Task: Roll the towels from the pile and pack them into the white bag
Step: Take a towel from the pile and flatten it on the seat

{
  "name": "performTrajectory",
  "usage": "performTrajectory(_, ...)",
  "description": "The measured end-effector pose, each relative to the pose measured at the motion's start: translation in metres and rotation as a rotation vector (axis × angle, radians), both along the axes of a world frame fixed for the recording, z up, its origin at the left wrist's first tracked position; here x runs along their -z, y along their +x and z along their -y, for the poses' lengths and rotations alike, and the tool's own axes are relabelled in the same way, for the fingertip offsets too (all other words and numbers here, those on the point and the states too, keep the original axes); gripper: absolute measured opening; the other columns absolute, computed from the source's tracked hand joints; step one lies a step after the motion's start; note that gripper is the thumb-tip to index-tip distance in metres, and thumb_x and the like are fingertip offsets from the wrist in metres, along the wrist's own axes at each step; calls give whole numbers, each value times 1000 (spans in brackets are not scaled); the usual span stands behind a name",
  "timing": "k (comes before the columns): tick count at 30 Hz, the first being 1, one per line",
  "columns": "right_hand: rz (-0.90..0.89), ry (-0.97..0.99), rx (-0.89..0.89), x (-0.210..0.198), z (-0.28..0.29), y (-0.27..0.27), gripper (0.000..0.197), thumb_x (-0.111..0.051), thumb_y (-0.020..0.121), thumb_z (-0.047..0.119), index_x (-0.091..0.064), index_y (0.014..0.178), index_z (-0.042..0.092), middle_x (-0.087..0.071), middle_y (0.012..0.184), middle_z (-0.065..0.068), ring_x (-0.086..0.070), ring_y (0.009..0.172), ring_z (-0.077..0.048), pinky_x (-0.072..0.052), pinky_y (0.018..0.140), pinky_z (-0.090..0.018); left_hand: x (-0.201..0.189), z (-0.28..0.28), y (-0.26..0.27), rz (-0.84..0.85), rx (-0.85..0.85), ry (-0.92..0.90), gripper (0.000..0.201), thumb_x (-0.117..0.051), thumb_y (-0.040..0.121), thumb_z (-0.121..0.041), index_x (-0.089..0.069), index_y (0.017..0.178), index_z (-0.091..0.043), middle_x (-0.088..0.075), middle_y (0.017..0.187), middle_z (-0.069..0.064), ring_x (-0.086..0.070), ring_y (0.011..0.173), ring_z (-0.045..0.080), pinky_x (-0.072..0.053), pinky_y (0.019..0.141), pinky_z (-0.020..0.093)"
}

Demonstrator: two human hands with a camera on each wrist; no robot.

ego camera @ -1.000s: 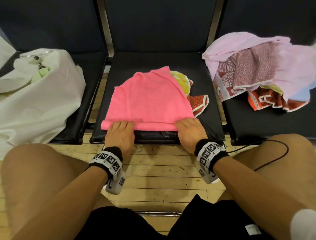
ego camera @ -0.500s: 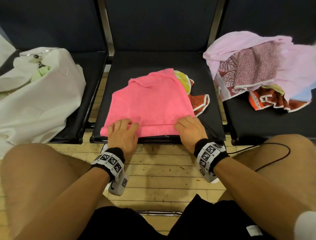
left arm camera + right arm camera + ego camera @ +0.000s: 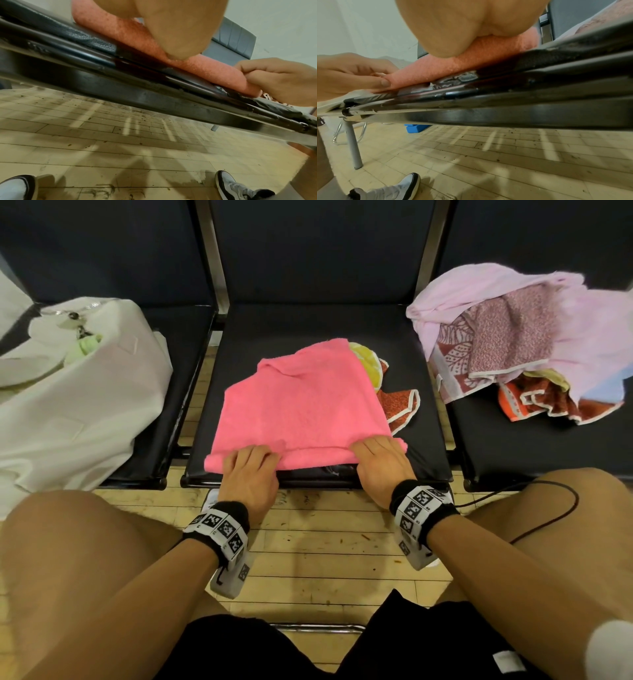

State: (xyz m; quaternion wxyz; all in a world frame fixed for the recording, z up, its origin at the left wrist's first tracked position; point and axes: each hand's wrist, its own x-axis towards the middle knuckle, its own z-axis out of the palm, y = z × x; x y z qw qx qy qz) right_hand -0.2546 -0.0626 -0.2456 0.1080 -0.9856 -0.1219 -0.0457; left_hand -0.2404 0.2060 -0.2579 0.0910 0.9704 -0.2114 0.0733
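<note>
A pink towel (image 3: 301,402) lies spread on the middle black seat (image 3: 318,326), and its near edge is turned over into a short roll (image 3: 315,458). My left hand (image 3: 253,455) grips the roll's left end; the right wrist view shows its thumb and fingers (image 3: 383,81) pinching the cloth. My right hand (image 3: 371,448) curls over the roll's right end (image 3: 247,86). The white bag (image 3: 85,392) slumps on the left seat with its mouth open. The towel pile (image 3: 531,344) sits on the right seat.
A yellow towel (image 3: 368,361) and a rust patterned towel (image 3: 399,405) stick out from under the pink one's right side. My bare knees flank a strip of wooden floor (image 3: 318,542). A black cable (image 3: 548,508) crosses my right thigh.
Both hands have moved forward and turned the towel's near edge over into a roll, away from the seat's front lip. The towel's far corner has bunched slightly.
</note>
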Motion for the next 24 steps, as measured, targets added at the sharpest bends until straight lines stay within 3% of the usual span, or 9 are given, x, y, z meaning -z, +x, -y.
performTrajectory(4, -131, -24, 29, -6, -1, 2, 39, -41, 79, 13, -66, 109, 10, -68, 88, -7, -60, 85, -34, -43, 85, -40, -4, 1, 3, -8, -36, 10, 40, -39, 81, -29, -66, 109, -22, -65, 106, -3, -48, 105, 24, -23, 95, 43)
performTrajectory(7, -220, -63, 71, -15, 2, 5, 32, -42, 89, 19, -55, 118, 15, -52, 75, 0, -47, 69, -28, -37, 64, -34, -7, 4, 3, -79, -59, 46, 43, -35, 83, -31, -63, 114, -22, -66, 105, -3, -50, 101, 24, -22, 90, 42)
performTrajectory(10, -153, 18, 88, -13, 3, 3, 35, -49, 88, 18, -53, 123, 15, -61, 93, -5, -54, 69, -31, -40, 59, -34, -9, 4, 5, -147, -72, 75, 53, -28, 84, -34, -59, 125, -20, -67, 111, 1, -55, 100, 26, -27, 89, 43)
performTrajectory(13, 75, 60, 20, 0, 5, 3, 26, -61, 79, 7, -63, 104, 12, -63, 99, -6, -59, 84, -30, -46, 66, -38, -12, 1, 8, -177, -85, 70, 57, -27, 83, -35, -56, 129, -18, -64, 111, 5, -58, 94, 29, -34, 85, 44)
performTrajectory(15, 191, -37, -45, 3, 5, 5, 23, -59, 72, 3, -64, 91, 14, -63, 92, -4, -56, 83, -28, -35, 75, -38, -12, 0, 8, -135, -85, 59, 51, -32, 81, -33, -59, 121, -18, -60, 104, 5, -56, 89, 29, -35, 81, 44)
performTrajectory(17, 234, -81, -99, 6, 4, 3, 25, -54, 68, 3, -65, 87, 15, -63, 90, -4, -51, 83, -26, -29, 75, -36, -11, 0, 7, -50, -92, 44, 37, -44, 79, -26, -64, 110, -19, -59, 102, 5, -53, 90, 29, -33, 82, 44)
performTrajectory(19, 225, -70, -148, 6, 0, -1, 27, -46, 71, 8, -67, 85, 14, -64, 90, -5, -46, 85, -24, -29, 77, -34, -11, 2, 6, 3, -92, 39, 28, -62, 74, -13, -66, 101, -18, -60, 101, 5, -52, 90, 30, -30, 82, 43)
performTrajectory(21, 162, -47, -168, 4, -5, -6, 31, -42, 73, 16, -69, 88, 13, -66, 93, -5, -54, 87, -25, -33, 83, -35, -11, 2, 8, 8, -59, 23, 31, -71, 66, -1, -68, 93, -15, -63, 96, 5, -53, 84, 30, -35, 77, 42)
performTrajectory(24, 70, -21, -109, 6, -7, -12, 31, -54, 77, 25, -67, 102, 12, -65, 103, -5, -58, 93, -26, -40, 91, -38, -10, -2, 10, -7, -11, -16, 35, -73, 62, 2, -72, 93, -12, -67, 93, 6, -57, 81, 31, -44, 71, 42)
